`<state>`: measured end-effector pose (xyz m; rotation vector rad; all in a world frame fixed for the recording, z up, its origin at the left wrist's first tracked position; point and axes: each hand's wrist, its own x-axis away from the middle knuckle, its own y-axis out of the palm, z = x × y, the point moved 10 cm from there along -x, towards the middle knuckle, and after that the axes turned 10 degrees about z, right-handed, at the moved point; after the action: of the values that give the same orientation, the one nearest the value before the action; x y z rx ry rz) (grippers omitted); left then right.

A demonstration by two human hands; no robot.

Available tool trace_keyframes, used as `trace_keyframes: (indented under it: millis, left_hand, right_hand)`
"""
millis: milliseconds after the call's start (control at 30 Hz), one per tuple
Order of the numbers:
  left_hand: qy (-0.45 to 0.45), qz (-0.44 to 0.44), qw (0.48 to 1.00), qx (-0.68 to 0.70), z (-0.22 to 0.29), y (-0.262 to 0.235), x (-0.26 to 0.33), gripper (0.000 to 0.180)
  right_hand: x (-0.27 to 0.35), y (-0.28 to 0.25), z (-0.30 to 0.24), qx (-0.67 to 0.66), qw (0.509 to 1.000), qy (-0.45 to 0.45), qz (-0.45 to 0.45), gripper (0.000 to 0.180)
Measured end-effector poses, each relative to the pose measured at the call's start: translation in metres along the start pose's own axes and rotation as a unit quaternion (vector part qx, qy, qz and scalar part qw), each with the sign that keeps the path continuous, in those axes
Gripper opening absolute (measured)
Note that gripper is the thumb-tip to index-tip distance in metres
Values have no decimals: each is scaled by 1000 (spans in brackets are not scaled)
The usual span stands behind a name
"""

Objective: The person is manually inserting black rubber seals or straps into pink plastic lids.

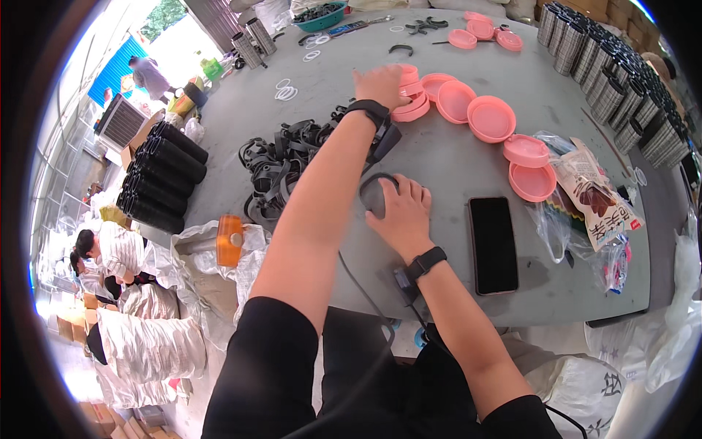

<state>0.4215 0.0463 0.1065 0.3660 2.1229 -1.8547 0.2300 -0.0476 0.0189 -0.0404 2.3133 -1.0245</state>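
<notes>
Two pink lids [409,91] sat stacked under our left hand [380,84], its fingers closed on them; our right hand [398,212] clasped a black ring [374,192] on the desk [439,161]. Many lids [491,118] and a pile of black straps [285,164] lay unhandled.

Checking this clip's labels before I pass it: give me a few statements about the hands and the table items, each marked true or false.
1. The left hand reaches to the pink lids. True.
2. The right hand holds the black phone. False: the phone lies apart on the grey table; the hand rests on a dark round part.
3. Both wrists wear black bands. True.
4. The pink lids sit in a basket. False: they lie on the bare table.
</notes>
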Motion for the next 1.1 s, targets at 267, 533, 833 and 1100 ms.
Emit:
trace_keyframes:
  millis: [267, 533, 833, 1100]
  left_hand:
    - [16, 66, 997, 43, -31, -20, 19, 46]
    - [-227, 127, 682, 683, -71, -90, 108, 37]
    - [-418, -160, 669, 593, -76, -14, 338, 46]
    - [-242, 165, 813, 503, -75, -52, 347, 61]
  right_hand:
    - [-2, 1, -2, -6, 1000, 0, -4, 60]
    - [-1, -1, 5, 4, 1000, -4, 8, 62]
    - [-13, -34, 47, 122, 985, 114, 45, 59]
    - [-15, -32, 68, 94, 986, 125, -53, 46]
